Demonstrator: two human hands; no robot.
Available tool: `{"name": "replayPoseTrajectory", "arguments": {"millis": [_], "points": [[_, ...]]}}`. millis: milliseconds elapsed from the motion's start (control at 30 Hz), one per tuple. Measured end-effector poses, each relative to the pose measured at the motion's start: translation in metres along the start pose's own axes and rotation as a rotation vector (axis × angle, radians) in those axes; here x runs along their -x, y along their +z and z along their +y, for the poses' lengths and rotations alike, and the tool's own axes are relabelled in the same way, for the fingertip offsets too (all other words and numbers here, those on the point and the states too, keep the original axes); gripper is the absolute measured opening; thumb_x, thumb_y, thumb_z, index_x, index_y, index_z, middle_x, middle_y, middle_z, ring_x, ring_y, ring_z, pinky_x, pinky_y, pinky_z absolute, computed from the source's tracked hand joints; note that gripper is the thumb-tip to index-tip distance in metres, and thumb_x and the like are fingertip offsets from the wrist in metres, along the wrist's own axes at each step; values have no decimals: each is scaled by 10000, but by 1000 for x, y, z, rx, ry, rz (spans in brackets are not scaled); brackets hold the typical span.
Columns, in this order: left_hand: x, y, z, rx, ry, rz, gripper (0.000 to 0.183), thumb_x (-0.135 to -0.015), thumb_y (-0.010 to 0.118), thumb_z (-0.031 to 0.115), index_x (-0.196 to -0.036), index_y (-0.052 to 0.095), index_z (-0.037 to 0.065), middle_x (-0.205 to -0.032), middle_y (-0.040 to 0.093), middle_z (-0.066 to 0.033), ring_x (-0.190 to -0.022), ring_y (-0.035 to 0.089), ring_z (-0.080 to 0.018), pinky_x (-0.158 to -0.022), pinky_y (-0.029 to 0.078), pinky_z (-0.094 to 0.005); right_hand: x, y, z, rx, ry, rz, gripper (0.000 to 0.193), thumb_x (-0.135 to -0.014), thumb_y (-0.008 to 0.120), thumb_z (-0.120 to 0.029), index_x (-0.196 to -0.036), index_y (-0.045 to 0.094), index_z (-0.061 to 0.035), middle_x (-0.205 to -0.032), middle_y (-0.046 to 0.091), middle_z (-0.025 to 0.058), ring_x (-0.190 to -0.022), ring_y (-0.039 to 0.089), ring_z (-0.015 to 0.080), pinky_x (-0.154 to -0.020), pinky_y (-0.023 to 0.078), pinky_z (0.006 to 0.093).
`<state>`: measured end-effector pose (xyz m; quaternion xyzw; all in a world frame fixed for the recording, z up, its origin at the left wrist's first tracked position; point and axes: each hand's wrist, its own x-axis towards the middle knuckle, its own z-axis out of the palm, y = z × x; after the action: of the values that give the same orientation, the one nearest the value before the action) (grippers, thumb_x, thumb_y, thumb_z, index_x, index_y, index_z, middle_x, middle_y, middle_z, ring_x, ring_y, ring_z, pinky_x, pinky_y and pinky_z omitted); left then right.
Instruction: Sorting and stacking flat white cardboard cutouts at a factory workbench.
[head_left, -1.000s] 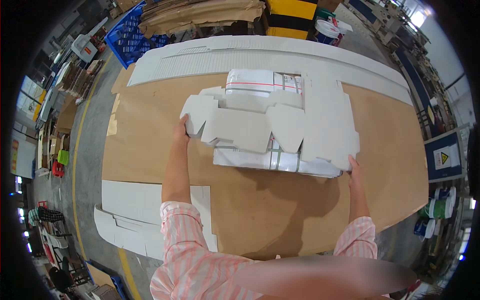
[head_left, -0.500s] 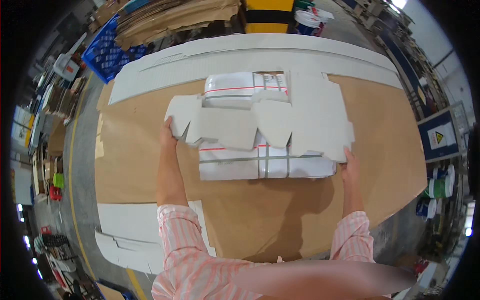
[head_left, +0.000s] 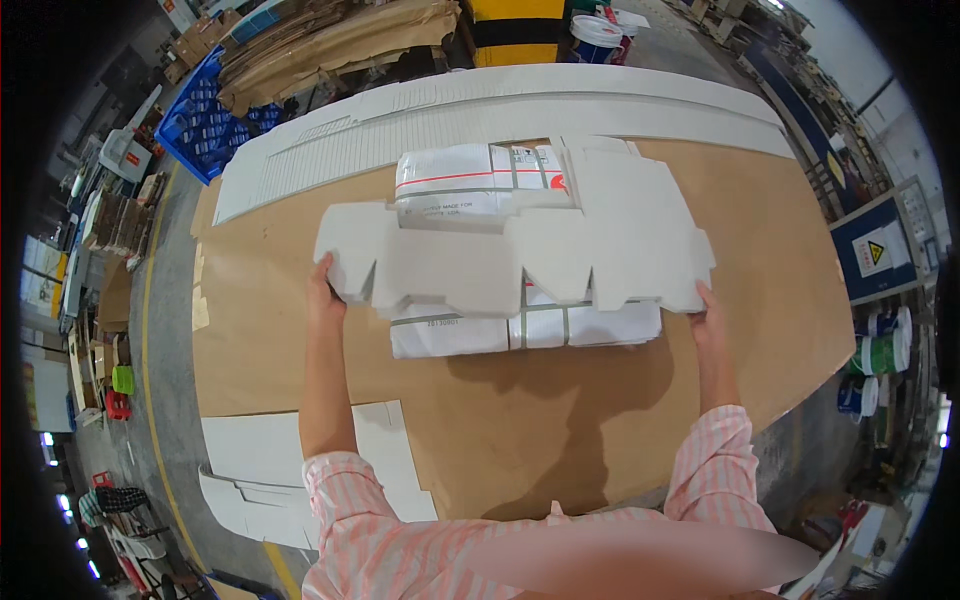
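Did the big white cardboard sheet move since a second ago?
Cannot tell. The camera shifted between pictures, so the whole scene moved. The flat white cardboard sheet still lies over the wrapped white bundle on the brown table, held by the left hand and right hand.

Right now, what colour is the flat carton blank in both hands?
White carton blank, seen in the head view.

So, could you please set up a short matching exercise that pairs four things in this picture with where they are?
Things:
1. flat white carton blank
2. blue crate
3. left hand
4. warning sign

Places:
a. far right, past the table edge
b. at the blank's left edge
c. held over the wrapped white bundles on the brown table
d. upper left, on the floor

Pairs: 1-c, 2-d, 3-b, 4-a
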<state>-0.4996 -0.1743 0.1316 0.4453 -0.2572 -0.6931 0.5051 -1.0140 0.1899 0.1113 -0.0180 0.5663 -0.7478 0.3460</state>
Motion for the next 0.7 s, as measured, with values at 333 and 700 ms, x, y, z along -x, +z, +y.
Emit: {"name": "replayPoseTrajectory", "arguments": {"millis": [333, 700], "points": [[161, 27, -65, 90, -5, -42, 433, -815, 545, 116, -1211, 399, 17, -1143, 511, -101, -1040, 504, -258, -882, 425, -384, 70, -142, -39, -37, -49, 15, 436, -778, 620, -147, -1149, 470, 25, -1132, 541, 106, -1031, 526, 219, -884, 434, 365], [345, 59, -193, 4, -70, -55, 425, -806, 552, 93, -1195, 413, -10, -1115, 514, -117, -1018, 509, -239, -860, 430, -377, 166, -387, -40, -111, 44, 210, 357, -767, 615, -116, -1086, 513, 7, -1034, 582, 96, -931, 577, 217, -791, 482, 351]]}}
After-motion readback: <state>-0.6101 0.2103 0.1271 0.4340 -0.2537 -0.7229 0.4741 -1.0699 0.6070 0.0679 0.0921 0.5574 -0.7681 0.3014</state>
